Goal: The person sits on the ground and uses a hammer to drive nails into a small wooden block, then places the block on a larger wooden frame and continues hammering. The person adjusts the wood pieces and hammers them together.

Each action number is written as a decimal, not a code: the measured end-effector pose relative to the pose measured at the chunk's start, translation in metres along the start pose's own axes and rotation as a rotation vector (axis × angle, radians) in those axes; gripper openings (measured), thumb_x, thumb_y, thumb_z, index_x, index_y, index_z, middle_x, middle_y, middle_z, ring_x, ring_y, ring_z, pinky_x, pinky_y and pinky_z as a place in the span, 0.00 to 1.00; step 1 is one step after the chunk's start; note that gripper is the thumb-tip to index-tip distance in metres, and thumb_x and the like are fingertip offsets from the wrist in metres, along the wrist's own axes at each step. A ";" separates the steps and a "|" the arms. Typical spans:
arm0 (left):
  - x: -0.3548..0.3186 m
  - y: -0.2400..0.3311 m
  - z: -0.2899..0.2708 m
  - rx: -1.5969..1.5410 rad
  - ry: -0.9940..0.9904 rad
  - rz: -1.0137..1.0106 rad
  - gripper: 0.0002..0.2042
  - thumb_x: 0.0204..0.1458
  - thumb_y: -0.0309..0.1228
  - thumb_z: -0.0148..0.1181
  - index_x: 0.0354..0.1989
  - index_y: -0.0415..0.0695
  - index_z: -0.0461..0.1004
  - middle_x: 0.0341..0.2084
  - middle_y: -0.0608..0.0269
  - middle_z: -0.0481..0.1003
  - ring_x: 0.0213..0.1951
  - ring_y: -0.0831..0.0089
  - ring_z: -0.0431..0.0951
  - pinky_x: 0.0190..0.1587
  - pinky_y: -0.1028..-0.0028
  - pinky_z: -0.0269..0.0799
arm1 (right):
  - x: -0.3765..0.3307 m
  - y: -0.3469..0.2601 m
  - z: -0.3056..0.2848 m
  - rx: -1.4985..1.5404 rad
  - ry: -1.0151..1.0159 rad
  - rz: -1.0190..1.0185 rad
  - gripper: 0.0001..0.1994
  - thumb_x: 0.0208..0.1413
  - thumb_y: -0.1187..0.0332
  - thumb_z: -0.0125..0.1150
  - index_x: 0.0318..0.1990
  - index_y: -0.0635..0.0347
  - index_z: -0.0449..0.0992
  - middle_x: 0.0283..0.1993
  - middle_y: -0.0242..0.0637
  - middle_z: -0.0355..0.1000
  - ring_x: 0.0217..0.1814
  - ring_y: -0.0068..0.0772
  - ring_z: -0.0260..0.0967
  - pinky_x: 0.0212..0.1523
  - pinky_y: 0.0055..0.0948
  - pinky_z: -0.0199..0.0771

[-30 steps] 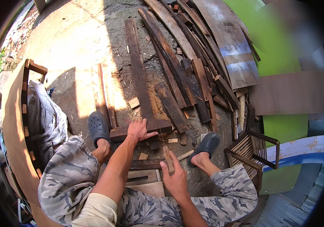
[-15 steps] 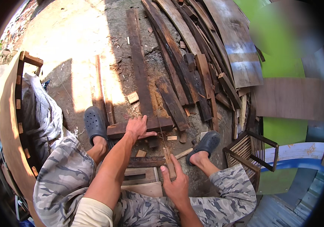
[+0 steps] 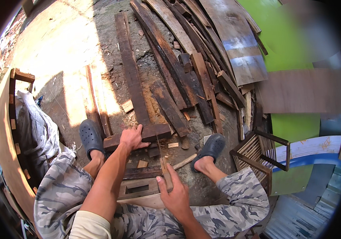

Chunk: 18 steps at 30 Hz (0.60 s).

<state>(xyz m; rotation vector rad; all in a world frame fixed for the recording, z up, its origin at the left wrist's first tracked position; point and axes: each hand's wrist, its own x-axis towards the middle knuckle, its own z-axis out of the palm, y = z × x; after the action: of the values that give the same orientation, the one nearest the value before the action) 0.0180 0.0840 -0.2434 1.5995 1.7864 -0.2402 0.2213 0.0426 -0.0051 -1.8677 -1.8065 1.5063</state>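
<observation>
My left hand (image 3: 131, 138) grips a short dark wooden beam (image 3: 113, 142) from above, with its thumb stretched out along the near side. This beam lies crosswise between my feet, over the near end of a long dark plank (image 3: 132, 79). In my right hand (image 3: 175, 198) is a handsaw (image 3: 165, 174), held by its wooden handle. Its thin blade points away from me and meets the beam just right of my left thumb. How deep the blade sits in the wood I cannot tell.
Several dark boards (image 3: 170, 55) lie lengthwise at the far right. Small offcuts (image 3: 127, 106) and sawdust are scattered near the beam. A slatted wooden frame (image 3: 260, 153) stands right of my right clog (image 3: 210, 149). At left a curved wooden piece (image 3: 3, 131) stands beside white cloth (image 3: 39, 119).
The view has turned a little, so the scene sits further left. My left hand stays on the beam and my right on the saw, with the blade still at the same part of the beam.
</observation>
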 end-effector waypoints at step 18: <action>0.003 0.004 0.001 0.043 -0.014 -0.031 0.43 0.40 0.64 0.69 0.54 0.40 0.65 0.47 0.43 0.77 0.51 0.49 0.79 0.48 0.57 0.78 | 0.015 0.001 0.002 -0.060 -0.063 0.022 0.27 0.64 0.56 0.59 0.65 0.64 0.67 0.42 0.66 0.77 0.45 0.69 0.75 0.45 0.51 0.76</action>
<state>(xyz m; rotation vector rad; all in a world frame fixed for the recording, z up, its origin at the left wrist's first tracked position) 0.0216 0.0869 -0.2450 1.5968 1.8081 -0.3048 0.2168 0.0539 -0.0150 -1.8934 -1.8855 1.5514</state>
